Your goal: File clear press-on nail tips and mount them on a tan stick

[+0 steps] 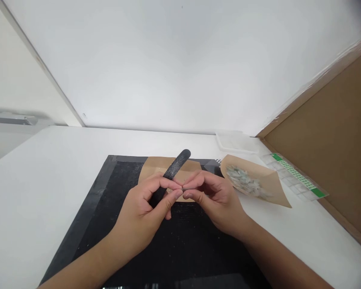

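My left hand (152,204) is closed, with a black nail file (177,164) held slantwise through its fingers, the rounded end pointing up and right. Its thumb and index fingertip pinch together right beside my right hand (218,196). The right thumb and fingers are also pinched, around a small thin piece (185,189) that lies between the two hands. Fingertips cover most of that piece, so its kind cannot be made out. Both hands are above a black mat (192,241) and a brown paper sheet (156,165).
To the right, a brown paper pouch (276,180) holds several clear, pale slivers (243,178). Beyond it lies a clear plastic pack with a green strip (297,174). A translucent tray (236,142) stands at the back, and a cardboard panel (327,132) borders the white table (27,192).
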The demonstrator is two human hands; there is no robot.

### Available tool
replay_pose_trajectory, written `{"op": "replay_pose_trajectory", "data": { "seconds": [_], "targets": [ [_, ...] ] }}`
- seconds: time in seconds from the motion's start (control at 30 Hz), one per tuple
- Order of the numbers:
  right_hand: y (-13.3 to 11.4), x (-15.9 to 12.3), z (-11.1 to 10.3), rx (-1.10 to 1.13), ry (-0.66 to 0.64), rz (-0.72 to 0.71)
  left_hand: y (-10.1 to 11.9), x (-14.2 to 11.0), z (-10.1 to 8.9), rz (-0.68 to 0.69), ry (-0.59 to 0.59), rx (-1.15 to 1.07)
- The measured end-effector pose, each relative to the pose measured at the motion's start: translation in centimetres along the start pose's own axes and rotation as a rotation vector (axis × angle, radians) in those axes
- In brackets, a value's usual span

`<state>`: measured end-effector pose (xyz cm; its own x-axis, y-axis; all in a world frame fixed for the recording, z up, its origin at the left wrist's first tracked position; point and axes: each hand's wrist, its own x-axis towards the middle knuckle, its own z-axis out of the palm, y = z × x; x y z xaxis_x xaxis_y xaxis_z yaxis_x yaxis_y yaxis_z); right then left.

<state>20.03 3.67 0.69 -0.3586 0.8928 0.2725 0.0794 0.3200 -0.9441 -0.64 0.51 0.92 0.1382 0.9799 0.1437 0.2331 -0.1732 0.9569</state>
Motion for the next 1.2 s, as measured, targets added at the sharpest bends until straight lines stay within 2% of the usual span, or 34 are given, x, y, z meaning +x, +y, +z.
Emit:
{"op": "replay_pose_trajectory", "data": {
  "seconds": [0.2, 0.43, 0.77, 0.97, 1.2],
  "targets": [
    [-0.1, 0.1, 0.3, 0.072, 0.007, 0.089, 0.0, 0.1, -0.2, 0.012, -0.029, 0.034],
    [-0.1, 0.0, 0.5, 0.176, 0.006, 0.113, 0.0, 0.1, -0.3, -0.027, -0.055, -0.001],
    [-0.1, -0.1, 1.0, 0.246, 0.007, 0.115, 0.5, -0.1, -0.2, 0.123, 0.001, 0.087],
    [-0.5, -0.2, 1.3, 0.241, 0.003, 0.164, 0.3, -0.1, 0.0, 0.240, 0.080, 0.105],
    [-0.5, -0.3, 1.5, 0.148, 0.035, 0.192, 0.3, -0.1, 0.2, 0.273, 0.160, 0.201]
  ]
}}
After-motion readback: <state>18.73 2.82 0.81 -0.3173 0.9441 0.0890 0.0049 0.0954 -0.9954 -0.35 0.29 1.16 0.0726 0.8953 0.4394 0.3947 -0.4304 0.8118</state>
